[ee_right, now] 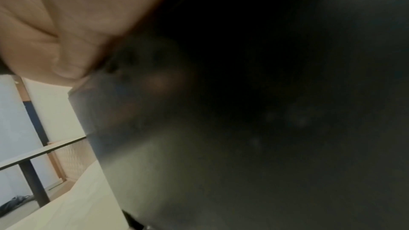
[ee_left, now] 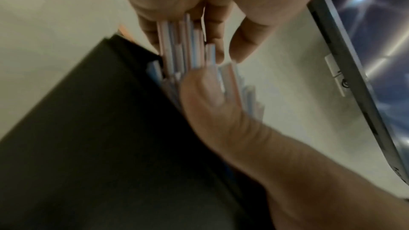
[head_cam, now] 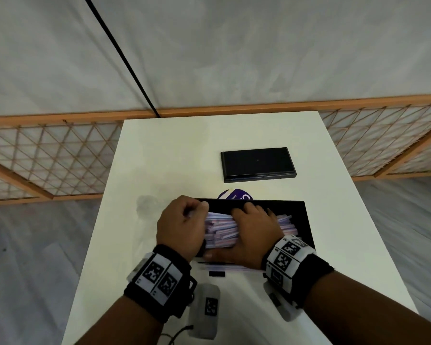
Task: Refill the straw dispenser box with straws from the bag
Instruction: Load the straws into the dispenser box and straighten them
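Head view: white table [head_cam: 174, 145]; lattice fence [head_cam: 47, 155]

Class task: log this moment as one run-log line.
left hand: grips straws | right hand: holds straws down | dispenser box: open | lid: set aside

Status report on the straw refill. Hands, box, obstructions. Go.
Left hand grips the straws at their left ends; right hand lies over the bundle, curled round it. Straws going into the open black box. Lid set aside behind; nothing in the way.
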Demonstrator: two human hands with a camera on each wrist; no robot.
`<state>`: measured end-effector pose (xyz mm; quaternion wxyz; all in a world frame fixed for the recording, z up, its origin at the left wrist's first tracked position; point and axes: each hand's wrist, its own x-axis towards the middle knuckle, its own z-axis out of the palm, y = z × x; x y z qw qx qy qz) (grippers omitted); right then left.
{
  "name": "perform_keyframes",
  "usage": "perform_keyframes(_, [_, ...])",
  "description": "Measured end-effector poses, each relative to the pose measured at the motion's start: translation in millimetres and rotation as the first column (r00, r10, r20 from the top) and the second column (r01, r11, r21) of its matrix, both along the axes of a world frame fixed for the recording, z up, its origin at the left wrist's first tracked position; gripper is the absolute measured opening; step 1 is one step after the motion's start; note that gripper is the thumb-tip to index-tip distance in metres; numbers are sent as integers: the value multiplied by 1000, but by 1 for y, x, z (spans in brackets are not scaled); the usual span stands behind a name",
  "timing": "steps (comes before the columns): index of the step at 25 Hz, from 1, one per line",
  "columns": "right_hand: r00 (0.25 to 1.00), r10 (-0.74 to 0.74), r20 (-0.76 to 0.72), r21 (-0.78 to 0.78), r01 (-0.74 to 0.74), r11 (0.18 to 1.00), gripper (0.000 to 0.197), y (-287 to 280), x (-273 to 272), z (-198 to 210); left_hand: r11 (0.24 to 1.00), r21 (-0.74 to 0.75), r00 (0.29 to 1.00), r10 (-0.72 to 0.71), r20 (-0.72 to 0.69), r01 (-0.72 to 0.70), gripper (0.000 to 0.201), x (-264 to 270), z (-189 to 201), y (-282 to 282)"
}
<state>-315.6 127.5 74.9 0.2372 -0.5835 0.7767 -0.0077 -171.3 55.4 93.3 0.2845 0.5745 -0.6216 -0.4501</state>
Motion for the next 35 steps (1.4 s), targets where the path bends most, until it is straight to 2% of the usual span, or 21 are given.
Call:
perform_keyframes(4, [999,-27,28,-4,27,1000,96,0,6,2,994,-39,994,-106,5,106,31,-2,-4,5])
perform_keyframes(8, [999,-17,33,62,15,998,97,6,2,7,995,-40,996,-92,-20,91,35,5,5,-2])
perform_keyframes(10, [998,-8,68,95,1,996,99,6,-1,5,998,-30,996,-58,67,60,28,5,14,-14])
perform_keyframes(12, [996,12,84,103,-20,995,98,7,-4,5,989,-19,951,-137,276,148,19,0,28,-26])
perform_keyframes(14, [995,27,100,108,-37,993,96,7,-5,6,942,-6,816,-288,502,336,14,-11,37,-37])
perform_keyframes(16, [993,32,118,114,-46,992,95,7,-6,6,859,131,604,-448,659,494,20,-23,40,-47])
perform_keyframes(18, [991,43,125,103,-56,993,94,9,-8,6,765,309,388,-576,719,565,32,-34,41,-53])
perform_keyframes(20, [990,46,131,90,-58,994,92,11,-10,6,688,407,216,-630,746,601,41,-42,44,-55])
perform_keyframes(22, [989,50,137,80,-62,995,91,13,-13,6,630,467,94,-651,754,621,44,-47,44,-56])
perform_keyframes(25, [988,62,143,74,-73,995,88,13,-15,7,583,558,-36,-672,740,590,41,-48,34,-56])
perform_keyframes(27, [985,68,157,78,-81,994,87,13,-16,9,606,545,-48,-643,764,579,37,-46,28,-59])
perform_keyframes(29, [984,68,166,79,-82,993,86,14,-18,9,648,493,-13,-598,801,581,31,-46,31,-61])
perform_keyframes(32, [983,62,173,88,-78,993,89,14,-19,8,655,473,30,-603,797,590,28,-44,36,-64])
perform_keyframes(33, [983,59,174,84,-74,994,90,14,-19,8,671,442,75,-594,801,595,28,-41,40,-65])
perform_keyframes(35, [982,47,180,94,-65,993,91,13,-19,8,739,353,249,-567,785,574,24,-31,53,-68])
